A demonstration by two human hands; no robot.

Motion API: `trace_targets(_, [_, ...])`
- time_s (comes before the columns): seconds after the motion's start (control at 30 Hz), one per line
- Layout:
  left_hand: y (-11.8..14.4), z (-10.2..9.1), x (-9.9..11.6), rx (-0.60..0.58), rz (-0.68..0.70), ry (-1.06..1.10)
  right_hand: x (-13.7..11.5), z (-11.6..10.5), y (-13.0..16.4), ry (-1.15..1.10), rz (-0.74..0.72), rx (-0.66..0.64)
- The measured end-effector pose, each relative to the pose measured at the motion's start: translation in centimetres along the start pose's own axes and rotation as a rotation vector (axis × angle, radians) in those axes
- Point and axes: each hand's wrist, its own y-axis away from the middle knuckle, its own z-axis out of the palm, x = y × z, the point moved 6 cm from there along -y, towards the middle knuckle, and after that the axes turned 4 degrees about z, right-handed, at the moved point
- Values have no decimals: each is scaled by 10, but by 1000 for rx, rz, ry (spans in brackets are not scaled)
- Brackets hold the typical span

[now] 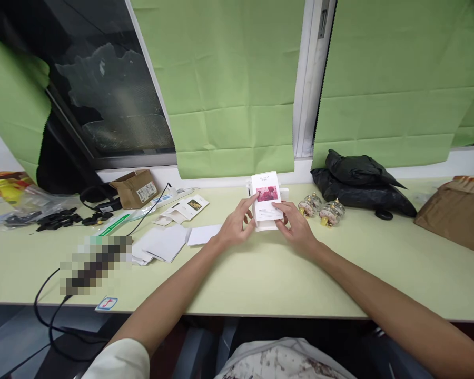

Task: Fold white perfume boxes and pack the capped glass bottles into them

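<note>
Between both hands, a little above the table, is a small white cardboard box with a pink flower picture and fine print on its front. Its lower end seems to stand open, with a white flap showing. My left hand grips the left edge, its fingertips on the picture. On the right side my right hand holds the lower edge, a finger lying on the front. Right of the box stand two clear ornaments with gold tops, one ornament behind the other ornament.
Flat white cartons and a carton with a yellow picture lie left on the pale green table. Farther left are a brown box, cables and black parts. Black bags and a large brown package sit right.
</note>
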Motion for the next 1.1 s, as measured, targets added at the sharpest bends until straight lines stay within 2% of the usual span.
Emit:
trace_targets(0.23, [0,-2,5,-44,32,-106,1,-7,-3,-26,64,38])
trace_targets(0.5, [3,2,-9,41,5,-202,-2,-5,-3,-87,11,13])
trace_targets(0.63, [4,3,-12,44,27,-197,-2,-3,-4,-127,3,-19])
trace_targets(0.73, [3,3,-13,57,-8,-133,0,-1,-5,-156,38,-85])
trace_targets(0.87, [-1,6,-12,62,-101,82,3,0,-3,-153,98,-152])
trace_targets(1.0, [-2,8,-8,64,-108,257,6,2,-2,-167,149,-144])
trace_targets(1.1, [-2,10,-4,48,-60,283,8,1,-4,-194,162,-105])
